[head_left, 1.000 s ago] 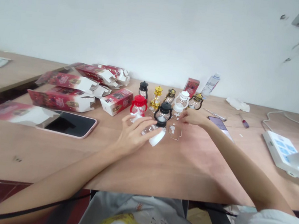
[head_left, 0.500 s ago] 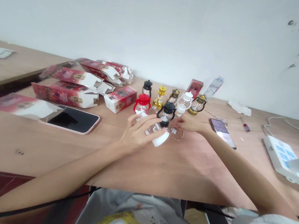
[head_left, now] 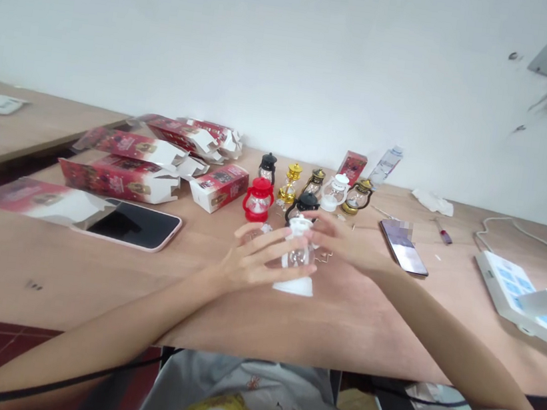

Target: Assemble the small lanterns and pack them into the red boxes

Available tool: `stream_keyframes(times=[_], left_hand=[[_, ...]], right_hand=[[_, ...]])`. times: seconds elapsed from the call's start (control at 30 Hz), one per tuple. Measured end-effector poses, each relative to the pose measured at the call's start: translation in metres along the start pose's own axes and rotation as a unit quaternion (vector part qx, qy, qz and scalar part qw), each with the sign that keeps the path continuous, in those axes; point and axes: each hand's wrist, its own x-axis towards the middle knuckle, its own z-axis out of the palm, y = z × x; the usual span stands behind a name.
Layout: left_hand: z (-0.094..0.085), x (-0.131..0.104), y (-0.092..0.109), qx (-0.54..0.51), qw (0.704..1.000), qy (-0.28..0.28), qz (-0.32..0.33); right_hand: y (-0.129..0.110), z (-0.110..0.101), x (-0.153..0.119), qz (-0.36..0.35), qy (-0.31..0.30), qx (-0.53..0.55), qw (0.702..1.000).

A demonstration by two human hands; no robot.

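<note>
Upright above the table's front half, a small white lantern point(head_left: 294, 284) with a clear globe is gripped by my left hand point(head_left: 249, 259), its fingers wrapped across the globe and cap. My right hand point(head_left: 345, 243) is at the lantern's cap, fingertips pinched together there. Whether a small part sits between them is too unclear to see. Just behind stands a black lantern point(head_left: 307, 201), partly covered by my right fingers. A red lantern point(head_left: 258, 200) is beyond my left hand. Bent thin wire point(head_left: 324, 257) lies beside the held lantern.
At the back stand a gold lantern point(head_left: 289, 183), another white lantern point(head_left: 334, 193) and several dark ones. Red printed boxes point(head_left: 121, 176) and a pink-edged phone point(head_left: 137, 225) are left. To the right lie another phone point(head_left: 403, 248), a screwdriver point(head_left: 443, 235) and a power strip point(head_left: 518, 294).
My left hand has turned the white lantern from tilted to upright and drawn it slightly nearer. My right hand has moved from the tabletop beside the black lantern to the held lantern's cap.
</note>
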Motion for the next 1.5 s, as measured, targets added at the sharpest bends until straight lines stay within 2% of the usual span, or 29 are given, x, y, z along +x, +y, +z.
stream_keyframes(times=[0.1,0.2,0.33,0.43,0.53,0.63,0.7,0.8,0.93,1.03,1.1,1.17,1.27,1.33,1.37,1.43,1.5], left_hand=[[-0.001,0.001,0.004,-0.036,0.998,0.010,0.044],[0.001,-0.001,0.007,-0.046,0.999,-0.009,0.027],[0.003,-0.003,0.002,-0.030,0.994,-0.043,-0.099],[0.003,-0.002,-0.012,-0.017,0.973,-0.070,-0.220],[0.001,-0.002,-0.037,0.002,0.924,-0.091,-0.372],[0.000,-0.006,-0.066,0.032,0.841,-0.122,-0.526],[-0.001,-0.011,-0.084,0.046,0.788,-0.160,-0.593],[-0.001,-0.020,-0.102,0.049,0.739,-0.226,-0.633],[0.000,-0.029,-0.111,0.040,0.705,-0.304,-0.640],[-0.001,-0.033,-0.113,0.020,0.685,-0.319,-0.654],[-0.003,-0.035,-0.114,0.002,0.690,-0.286,-0.665],[-0.004,-0.034,-0.114,-0.005,0.713,-0.206,-0.670],[-0.006,-0.029,-0.115,-0.028,0.750,-0.015,-0.660],[-0.007,-0.023,-0.114,-0.076,0.771,0.112,-0.623],[-0.007,-0.020,-0.113,-0.106,0.784,0.159,-0.591],[-0.006,-0.016,-0.108,-0.149,0.817,0.221,-0.511],[-0.003,-0.015,-0.099,-0.169,0.855,0.232,-0.432]], right_hand=[[0.004,0.017,-0.010,-0.019,-0.040,0.059,0.997],[0.000,0.005,-0.015,-0.014,0.010,0.050,0.999],[-0.012,-0.040,-0.010,-0.071,0.166,-0.009,0.984],[-0.006,-0.066,0.006,-0.103,0.244,-0.083,0.961],[0.013,-0.074,0.027,-0.107,0.256,-0.155,0.948],[0.029,-0.070,0.041,-0.116,0.238,-0.212,0.941],[0.034,-0.065,0.045,-0.121,0.243,-0.244,0.931],[0.036,-0.062,0.044,-0.106,0.255,-0.284,0.918],[0.045,-0.062,0.041,-0.113,0.262,-0.285,0.915],[0.057,-0.064,0.041,-0.138,0.257,-0.268,0.918],[0.063,-0.065,0.040,-0.162,0.258,-0.266,0.915],[0.064,-0.067,0.037,-0.201,0.293,-0.277,0.893],[0.055,-0.063,0.027,-0.293,0.386,-0.291,0.825],[0.045,-0.054,0.019,-0.357,0.423,-0.278,0.785],[0.039,-0.047,0.015,-0.383,0.426,-0.263,0.776],[0.028,-0.030,0.007,-0.410,0.402,-0.215,0.790],[0.021,-0.013,0.000,-0.391,0.342,-0.157,0.840]])
